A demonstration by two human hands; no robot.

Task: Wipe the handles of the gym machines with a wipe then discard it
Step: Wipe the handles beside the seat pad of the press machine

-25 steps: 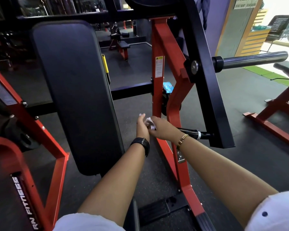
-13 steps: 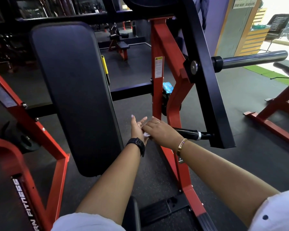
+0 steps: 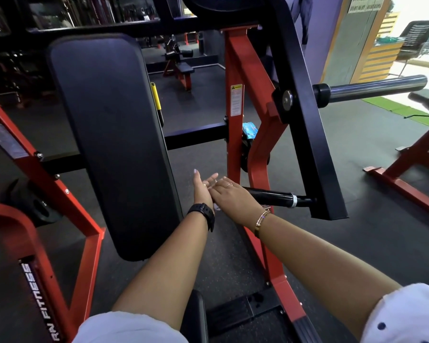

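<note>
The black handle (image 3: 270,195) of the red and black gym machine (image 3: 235,70) sticks out to the left from a black arm. Just off its free end my two hands meet. My left hand (image 3: 203,186) is upright with straight fingers, its palm facing right. My right hand (image 3: 230,196) lies flat against that palm and presses the white wipe (image 3: 216,207) between them. Only a small bit of the wipe shows below the hands. Neither hand touches the handle.
A tall black back pad (image 3: 109,134) stands close on the left. A chrome weight bar (image 3: 374,89) juts out at the right. A blue packet (image 3: 250,129) sits on the red frame. More red frames (image 3: 406,169) stand on the dark rubber floor.
My right hand has come off the end of the handle. My left hand has opened from curled to straight fingers, and the wipe now lies pressed between both hands.
</note>
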